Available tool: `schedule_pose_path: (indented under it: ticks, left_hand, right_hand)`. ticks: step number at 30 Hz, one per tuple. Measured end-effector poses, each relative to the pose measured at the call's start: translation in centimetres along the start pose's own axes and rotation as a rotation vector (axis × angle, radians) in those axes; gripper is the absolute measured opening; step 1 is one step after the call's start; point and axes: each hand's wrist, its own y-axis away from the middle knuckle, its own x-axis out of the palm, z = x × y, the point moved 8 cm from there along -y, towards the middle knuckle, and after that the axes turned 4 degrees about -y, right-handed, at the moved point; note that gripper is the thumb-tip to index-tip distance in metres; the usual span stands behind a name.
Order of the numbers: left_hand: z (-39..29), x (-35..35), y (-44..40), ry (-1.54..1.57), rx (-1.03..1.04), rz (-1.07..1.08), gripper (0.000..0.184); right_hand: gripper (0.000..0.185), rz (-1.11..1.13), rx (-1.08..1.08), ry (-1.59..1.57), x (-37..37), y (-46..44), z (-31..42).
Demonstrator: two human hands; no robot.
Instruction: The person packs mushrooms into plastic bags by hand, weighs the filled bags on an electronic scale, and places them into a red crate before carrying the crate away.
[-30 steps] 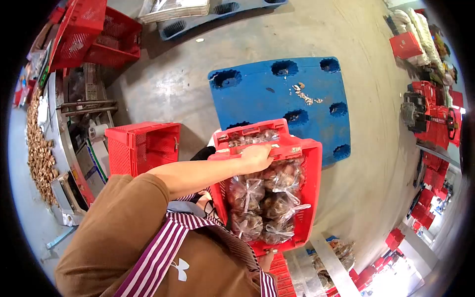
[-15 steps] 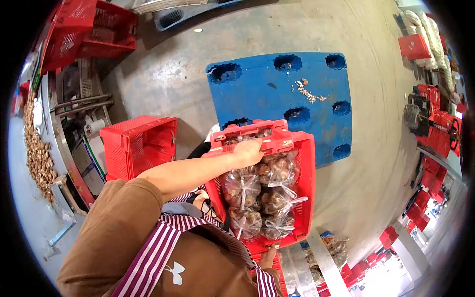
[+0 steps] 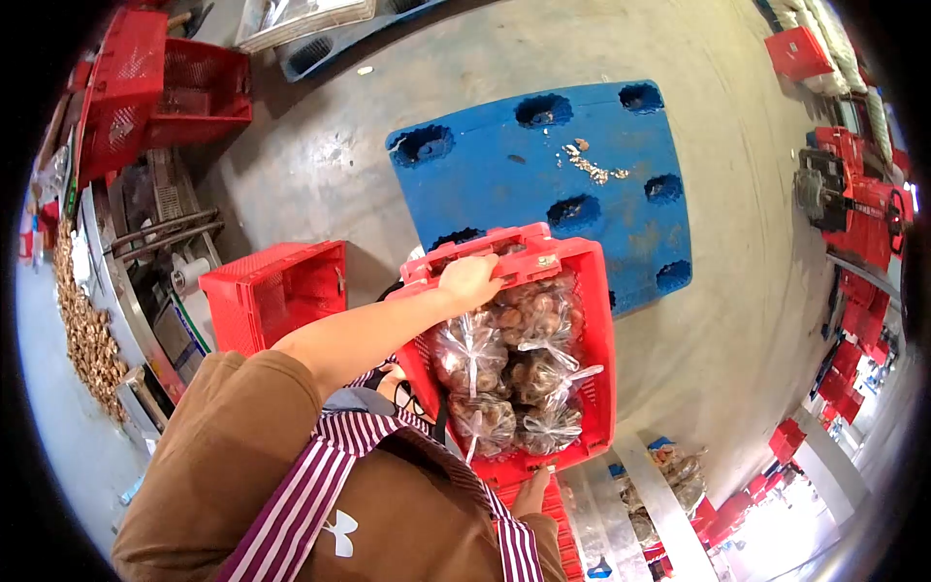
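A red plastic crate (image 3: 599,388) is held in front of my body, with several tied clear plastic bags of brown mushrooms (image 3: 548,383) inside. My left hand (image 3: 470,281) is closed over the rim and handle bar at the crate's far end. At the near end, my right hand (image 3: 531,490) grips the crate's edge, partly hidden below it. Beyond the crate lies a blue pallet (image 3: 504,175) on the floor, with small pale scraps on top.
Another red crate (image 3: 276,291) stands on the floor to the left. More red crates (image 3: 199,92) are stacked at the upper left, beside a table bearing loose mushrooms (image 3: 85,335). A second pallet (image 3: 310,56) lies at the top. Bagged goods (image 3: 679,475) sit at the lower right.
The view has shifted slightly, so the pallet and the floor appear further up and left. Both hands keep their hold on the crate.
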Motion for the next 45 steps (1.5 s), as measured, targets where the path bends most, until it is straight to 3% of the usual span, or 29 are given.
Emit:
schedule_pose_path:
  ticks: [7,10,13,16,18,20,22,25,26,27,28,31,33,36,39,40,41,42,43,44,45]
  left_hand:
    - [0.3,-0.4,-0.3,-0.063,0.022,-0.038,0.031]
    - [0.2,-0.7,-0.3,-0.050,-0.017,-0.035,0.031]
    - [0.5,-0.6,-0.4,-0.048,-0.066,-0.052,0.033]
    - [1.0,-0.3,-0.9,-0.086,-0.084,-0.077,0.037]
    - [0.6,-0.5,-1.1,-0.128,-0.090,-0.074,0.036]
    - [0.4,-0.6,-1.3,-0.166,-0.086,-0.102,0.035]
    - [0.9,0.0,-1.6,-0.159,-0.088,-0.141,0.035]
    - [0.8,-0.1,-1.4,-0.208,-0.106,-0.144,0.042]
    - [0.9,0.1,-1.6,-0.252,-0.123,-0.162,0.042]
    - [1.6,0.3,-1.9,-0.234,-0.164,-0.146,0.042]
    - [2.5,0.9,-2.4,-0.215,-0.196,-0.109,0.043]
    - [4.1,0.7,-3.2,-0.006,-0.050,-0.103,0.033]
    - [7.0,-1.7,-5.2,-0.288,0.053,-0.221,0.037]
    - [4.6,-2.7,-4.3,-0.362,0.071,-0.269,0.038]
    - [6.6,-2.1,-5.6,-0.294,0.068,-0.274,0.035]
    - [5.0,-1.7,-4.3,-0.212,-0.055,-0.196,0.032]
    - [6.3,-1.2,-4.8,-0.210,-0.089,-0.141,0.029]
    - [5.0,-1.0,-3.7,-0.211,-0.137,-0.172,0.031]
    - [6.7,-0.7,-4.1,-0.298,-0.172,-0.176,0.033]
    - [3.1,-1.7,-2.0,-0.325,-0.167,-0.228,0.034]
    - [2.6,-1.4,-1.6,-0.273,-0.120,-0.203,0.032]
  right_hand:
    - [0.036,0.002,0.002,-0.104,-0.4,-4.7,-4.3]
    - [0.044,-0.078,-0.153,0.608,-2.5,-7.8,-5.6]
    - [0.046,-0.091,-0.133,0.154,-0.2,-1.9,-1.3]
    - [0.045,-0.161,-0.179,0.312,0.3,-0.3,0.5]
    - [0.036,-0.133,-0.415,0.243,0.1,-1.8,-1.2]
    - [0.022,-0.157,-0.420,0.312,0.6,-0.3,0.2]
    - [0.031,-0.154,-0.494,0.470,0.7,0.6,1.0]
    - [0.033,-0.263,-0.375,0.423,1.8,5.3,5.9]
    - [0.034,-0.302,-0.420,0.270,1.8,3.1,3.4]
    - [0.034,-0.435,-0.484,0.348,2.0,6.1,5.9]
    - [0.031,-0.451,-0.783,0.844,3.6,4.8,4.4]
    - [0.031,-0.440,-0.426,0.440,4.3,6.2,7.6]
    - [0.036,-0.467,-0.279,0.391,4.0,7.0,8.0]
    - [0.040,-0.476,-0.204,0.383,4.0,7.6,8.9]
    - [0.042,-0.425,-0.203,0.303,3.3,7.5,7.6]
    - [0.040,-0.355,-0.191,0.213,3.9,7.7,8.8]
    - [0.038,-0.305,-0.390,0.465,4.2,8.4,10.6]
    - [0.041,-0.320,-0.419,0.570,5.0,7.5,8.9]
    - [0.039,-0.317,-0.592,0.659,5.7,6.8,8.2]
    - [0.035,-0.356,-0.499,0.682,5.8,6.2,8.0]
    - [0.032,-0.327,-0.304,0.376,4.6,6.6,7.6]
